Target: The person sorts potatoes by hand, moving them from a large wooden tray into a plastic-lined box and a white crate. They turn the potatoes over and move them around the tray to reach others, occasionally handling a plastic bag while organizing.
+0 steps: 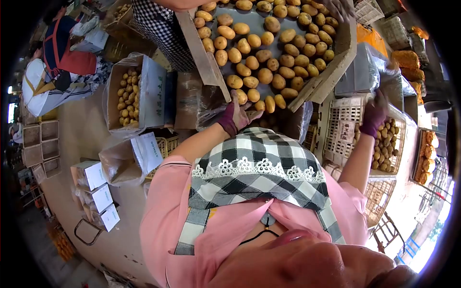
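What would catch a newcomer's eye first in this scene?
The big wooden tray heaped with yellow-brown potatoes at the top centre. Below it, the left hand in a purple glove reaches its lower edge, while the right hand hovers over a crate of potatoes on the right.

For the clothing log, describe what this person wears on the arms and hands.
Both arms come out of short pink sleeves, and the forearms are uncovered. The left hand and the right hand each wear a dark purple glove that ends at the wrist. No watch, bracelet or marking shows.
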Motion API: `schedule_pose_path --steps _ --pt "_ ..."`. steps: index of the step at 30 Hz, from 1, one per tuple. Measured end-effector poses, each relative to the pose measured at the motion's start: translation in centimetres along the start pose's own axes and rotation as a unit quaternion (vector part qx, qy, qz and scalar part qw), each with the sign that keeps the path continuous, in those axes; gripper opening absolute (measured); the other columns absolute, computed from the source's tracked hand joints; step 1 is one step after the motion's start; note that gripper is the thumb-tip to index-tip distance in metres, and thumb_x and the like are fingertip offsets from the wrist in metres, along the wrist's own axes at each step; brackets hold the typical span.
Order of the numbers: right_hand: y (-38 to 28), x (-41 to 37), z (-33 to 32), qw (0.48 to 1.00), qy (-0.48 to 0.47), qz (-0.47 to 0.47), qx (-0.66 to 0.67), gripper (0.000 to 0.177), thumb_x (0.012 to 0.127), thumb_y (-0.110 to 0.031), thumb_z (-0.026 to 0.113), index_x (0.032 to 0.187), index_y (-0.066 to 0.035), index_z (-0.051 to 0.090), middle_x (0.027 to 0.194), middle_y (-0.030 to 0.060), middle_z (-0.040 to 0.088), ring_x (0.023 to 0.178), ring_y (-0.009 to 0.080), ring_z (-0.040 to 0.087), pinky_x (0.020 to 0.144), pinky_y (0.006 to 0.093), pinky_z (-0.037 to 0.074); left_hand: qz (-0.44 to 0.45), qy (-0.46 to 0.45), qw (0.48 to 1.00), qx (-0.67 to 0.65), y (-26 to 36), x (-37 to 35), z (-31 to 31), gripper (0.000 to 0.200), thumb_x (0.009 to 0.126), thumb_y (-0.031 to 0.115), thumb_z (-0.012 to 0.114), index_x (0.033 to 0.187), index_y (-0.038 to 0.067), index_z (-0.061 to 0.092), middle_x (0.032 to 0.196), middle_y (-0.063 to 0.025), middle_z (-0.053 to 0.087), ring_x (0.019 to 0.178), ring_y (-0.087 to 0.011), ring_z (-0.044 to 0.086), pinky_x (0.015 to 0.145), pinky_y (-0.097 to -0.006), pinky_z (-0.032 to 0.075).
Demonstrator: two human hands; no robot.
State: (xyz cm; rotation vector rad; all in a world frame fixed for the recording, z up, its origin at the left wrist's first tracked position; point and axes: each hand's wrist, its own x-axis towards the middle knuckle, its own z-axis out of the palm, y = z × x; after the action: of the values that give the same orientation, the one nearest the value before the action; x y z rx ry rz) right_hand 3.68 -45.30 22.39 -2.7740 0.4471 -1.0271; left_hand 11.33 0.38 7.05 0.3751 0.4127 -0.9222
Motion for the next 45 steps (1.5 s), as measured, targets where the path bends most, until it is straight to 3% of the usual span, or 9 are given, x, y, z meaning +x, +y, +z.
schedule_pose_path --steps 2,6,9,14,22,31,36,42,45 --pt "0.4 -0.9 -4.6 0.971 0.047 0.193 -0.134 0.036 0.074 0.006 0.052 0.109 0.003 0.057 0.115 0.0189 0.059 0.108 0.0287 0.056 0.094 0.0347 0.044 -0.001 0.014 1.000 0.011 0.0 -0.1 0.7 0.106 0.067 0.074 0.058 0.139 0.010 0.014 0.140 -0.0180 0.023 0.122 -0.0412 0.036 0.099 -0.0513 0.041" --pt "-16.4 -1.2 3.5 0.984 -0.043 -0.064 0.161 0.030 0.080 -0.007 0.057 0.110 -0.005 0.060 0.112 0.0145 0.061 0.101 0.0291 0.059 0.093 0.0378 0.044 -0.044 0.097 0.994 -0.039 -0.4 2.3 -1.5 0.078 0.079 0.056 0.062 0.135 0.011 0.031 0.136 -0.0157 0.029 0.122 -0.0337 0.037 0.102 -0.0511 0.035" --pt "-24.1 -2.3 12.2 0.898 -0.417 -0.059 0.128 0.038 0.081 -0.017 0.057 0.118 -0.009 0.053 0.113 0.0170 0.058 0.101 0.0333 0.058 0.090 0.0378 0.046 -0.007 0.095 0.972 0.216 0.6 -1.4 2.8 0.062 0.084 0.044 0.058 0.133 0.013 0.037 0.138 -0.0102 0.031 0.126 -0.0272 0.034 0.104 -0.0484 0.029" --pt "-27.8 -0.7 16.5 0.885 -0.464 -0.009 0.039 0.030 0.079 -0.017 0.052 0.107 -0.005 0.050 0.101 0.0203 0.061 0.097 0.0371 0.059 0.082 0.0423 0.048 -0.046 0.024 0.998 0.020 0.2 -0.2 2.4 0.084 0.079 0.060 0.057 0.137 0.007 0.027 0.140 -0.0175 0.027 0.123 -0.0364 0.037 0.098 -0.0533 0.039" --pt "-14.4 -2.0 2.3 0.972 -0.163 0.087 0.146 0.027 0.081 -0.006 0.058 0.108 -0.008 0.061 0.101 0.0130 0.065 0.086 0.0225 0.066 0.077 0.0314 0.053 -0.121 0.030 0.974 -0.187 0.2 3.7 2.4 0.107 0.070 0.072 0.057 0.142 0.013 0.005 0.141 -0.0255 0.020 0.122 -0.0496 0.034 0.091 -0.0607 0.042" --pt "-27.9 -4.5 14.7 0.869 -0.473 -0.136 -0.054 0.036 0.076 -0.023 0.060 0.111 -0.015 0.056 0.110 0.0128 0.060 0.105 0.0319 0.054 0.086 0.0404 0.046 -0.084 0.027 0.985 -0.149 -0.4 2.7 3.1 0.101 0.076 0.074 0.046 0.140 0.004 0.013 0.138 -0.0216 0.029 0.121 -0.0416 0.041 0.097 -0.0557 0.039" --pt "-19.6 -3.4 4.7 0.948 -0.199 0.045 0.245 0.035 0.075 0.000 0.063 0.110 -0.006 0.060 0.095 0.0101 0.065 0.084 0.0203 0.062 0.077 0.0305 0.051 0.002 0.104 0.992 -0.070 -0.4 0.9 3.0 0.104 0.073 0.075 0.047 0.138 0.000 0.014 0.138 -0.0211 0.030 0.122 -0.0420 0.040 0.095 -0.0524 0.044" --pt "-10.6 -2.3 -3.7 0.952 0.171 0.008 -0.252 0.034 0.076 0.002 0.062 0.109 0.002 0.056 0.103 0.0132 0.063 0.100 0.0210 0.058 0.082 0.0311 0.051 -0.043 0.054 0.985 -0.161 -0.5 1.8 0.8 0.084 0.083 0.064 0.046 0.135 0.002 0.022 0.136 -0.0216 0.031 0.119 -0.0420 0.043 0.095 -0.0530 0.045" --pt "-23.4 -3.4 4.9 0.957 -0.134 -0.103 0.235 0.043 0.077 -0.003 0.061 0.120 -0.005 0.052 0.124 0.0151 0.052 0.112 0.0286 0.053 0.091 0.0368 0.047 -0.052 0.043 0.983 -0.169 -0.4 1.4 0.9 0.069 0.089 0.055 0.045 0.131 0.003 0.030 0.133 -0.0200 0.037 0.114 -0.0388 0.047 0.093 -0.0531 0.046"
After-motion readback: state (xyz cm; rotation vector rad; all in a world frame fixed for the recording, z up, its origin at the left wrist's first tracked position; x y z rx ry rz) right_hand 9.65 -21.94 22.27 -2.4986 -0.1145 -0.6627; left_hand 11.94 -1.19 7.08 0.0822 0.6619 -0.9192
